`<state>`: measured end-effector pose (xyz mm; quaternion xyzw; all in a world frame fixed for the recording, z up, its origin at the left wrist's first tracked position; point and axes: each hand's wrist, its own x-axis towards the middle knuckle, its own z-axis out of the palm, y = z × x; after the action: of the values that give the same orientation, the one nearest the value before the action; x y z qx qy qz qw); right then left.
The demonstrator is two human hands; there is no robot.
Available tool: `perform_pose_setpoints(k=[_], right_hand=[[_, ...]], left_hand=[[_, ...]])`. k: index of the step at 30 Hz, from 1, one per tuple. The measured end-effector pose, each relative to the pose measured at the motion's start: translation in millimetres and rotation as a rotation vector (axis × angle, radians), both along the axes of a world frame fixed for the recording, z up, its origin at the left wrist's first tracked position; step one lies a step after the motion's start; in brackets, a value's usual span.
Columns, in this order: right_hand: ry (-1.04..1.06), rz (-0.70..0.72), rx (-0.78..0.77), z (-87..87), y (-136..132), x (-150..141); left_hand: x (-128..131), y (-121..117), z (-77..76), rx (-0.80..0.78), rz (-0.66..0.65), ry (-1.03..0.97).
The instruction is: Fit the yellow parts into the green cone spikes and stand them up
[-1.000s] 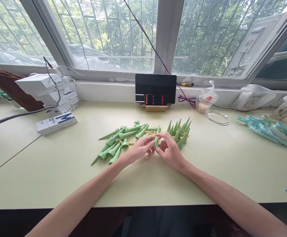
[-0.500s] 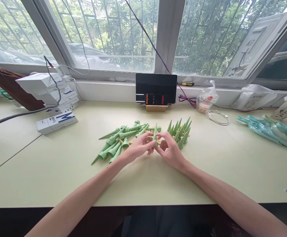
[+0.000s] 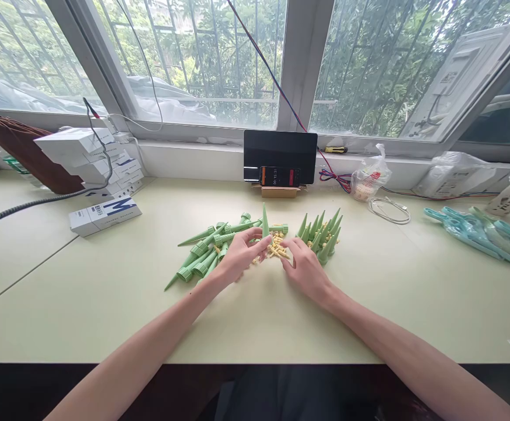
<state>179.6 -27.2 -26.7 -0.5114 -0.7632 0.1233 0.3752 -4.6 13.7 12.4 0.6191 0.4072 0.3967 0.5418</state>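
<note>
The left hand (image 3: 242, 255) is closed in a pinch, thumb and fingers shut on the lower end of a green spike (image 3: 265, 221), which stands nearly upright with its tip pointing up, above the middle of the desk (image 3: 255, 327). The right hand (image 3: 306, 270) is part open, its fingers bent and a gap showing between thumb and forefinger; nothing can be seen in its grip, and its curled rear fingers are hidden. Its fingertips are just beside a loose heap of yellow pegs (image 3: 277, 247) that lies between the two hands; whether they touch any peg I cannot tell. Beyond and to the left of the left hand is a jumbled pile of spikes (image 3: 200, 248) lying on their sides, several with their ribbed caps towards the near edge. Just past the right hand, a tight group of spikes (image 3: 323, 235) stands tips up, with bits of yellow showing among them. Behind all this, near the window wall, a phone (image 3: 280, 176) with a lit screen leans in front of a black tablet (image 3: 281, 146), both above a small cardboard stand (image 3: 280, 192). A white box (image 3: 106, 215) lies on the left, and teal hangers (image 3: 469, 231) lie far to the right
</note>
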Motion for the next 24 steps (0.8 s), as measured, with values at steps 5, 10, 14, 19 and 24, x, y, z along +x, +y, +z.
perform_pose_setpoints(k=[5, 10, 14, 19, 24], right_hand=[[-0.173, -0.034, -0.043, 0.8, 0, 2], [-0.250, -0.059, -0.104, 6.8, -3, 1], [-0.280, -0.065, -0.143, 9.4, -4, 0], [-0.280, -0.080, -0.151, 9.1, -4, -1], [-0.289, -0.093, -0.113, 9.0, -4, -1]], left_hand=[[1, 1, -3.2, 0.017, -0.022, 0.015], [2, 0, -3.8, 0.031, -0.061, -0.006], [4, -3, 0.2, -0.007, -0.065, -0.015], [6, -5, 1.0, -0.014, -0.080, -0.035], [7, -5, -3.1, 0.009, -0.111, -0.046]])
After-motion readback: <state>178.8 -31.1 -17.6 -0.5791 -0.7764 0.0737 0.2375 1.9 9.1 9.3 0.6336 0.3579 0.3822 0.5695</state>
